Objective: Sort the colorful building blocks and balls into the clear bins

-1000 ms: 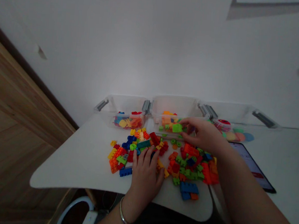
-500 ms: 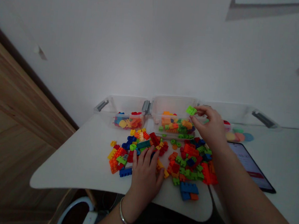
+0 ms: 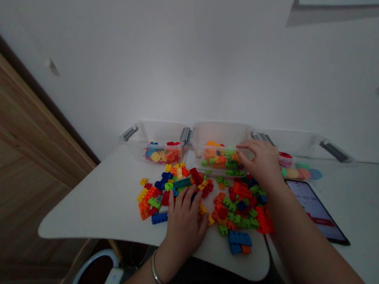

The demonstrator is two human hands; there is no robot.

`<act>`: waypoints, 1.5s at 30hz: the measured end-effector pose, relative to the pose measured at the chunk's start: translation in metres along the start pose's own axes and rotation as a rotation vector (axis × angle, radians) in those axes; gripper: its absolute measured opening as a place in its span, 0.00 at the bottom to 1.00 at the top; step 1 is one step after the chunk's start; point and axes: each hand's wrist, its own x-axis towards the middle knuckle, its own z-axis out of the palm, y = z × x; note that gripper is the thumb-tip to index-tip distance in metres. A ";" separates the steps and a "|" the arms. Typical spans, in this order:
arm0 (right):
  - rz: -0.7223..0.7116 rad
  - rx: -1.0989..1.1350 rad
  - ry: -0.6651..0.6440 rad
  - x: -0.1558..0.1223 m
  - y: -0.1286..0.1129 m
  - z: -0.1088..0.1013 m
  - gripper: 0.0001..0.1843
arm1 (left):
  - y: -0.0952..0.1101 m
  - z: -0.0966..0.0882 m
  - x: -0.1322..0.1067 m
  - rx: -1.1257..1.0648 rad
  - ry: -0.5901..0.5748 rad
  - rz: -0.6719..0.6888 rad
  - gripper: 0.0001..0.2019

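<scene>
My right hand (image 3: 260, 161) is over the right rim of the middle clear plastic box (image 3: 221, 131), thumb and fingers apart with nothing between them. Inside that box lie toy building bricks (image 3: 219, 155), mostly orange, yellow and green. My left hand (image 3: 184, 218) rests palm down with spread fingers on the left part of a loose pile of coloured bricks (image 3: 181, 183). Some pieces under its fingers are hidden. Close to its left side is a dark blue brick (image 3: 159, 218). Another heap of red, green and orange bricks (image 3: 237, 207) spreads below my right hand.
A left clear box (image 3: 139, 149) and a right clear box (image 3: 304, 142) flank the middle one, both with coloured pieces. A tablet or phone (image 3: 318, 211) lies by my right forearm. Blue and orange bricks (image 3: 240, 240) sit near the white table's front edge (image 3: 103, 236).
My right hand has let go of the light green brick over the middle box, and its fingers are now bare. My left hand has stayed in place.
</scene>
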 end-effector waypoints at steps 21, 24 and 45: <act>-0.229 0.199 -0.589 -0.006 -0.043 -0.021 0.12 | 0.001 0.000 0.001 0.022 0.011 0.014 0.23; -0.234 0.121 -0.729 -0.012 -0.051 -0.010 0.13 | 0.001 0.000 0.000 0.020 0.011 0.012 0.23; -0.324 0.035 -0.870 -0.023 -0.057 0.019 0.13 | 0.002 -0.002 0.001 0.028 0.000 0.013 0.23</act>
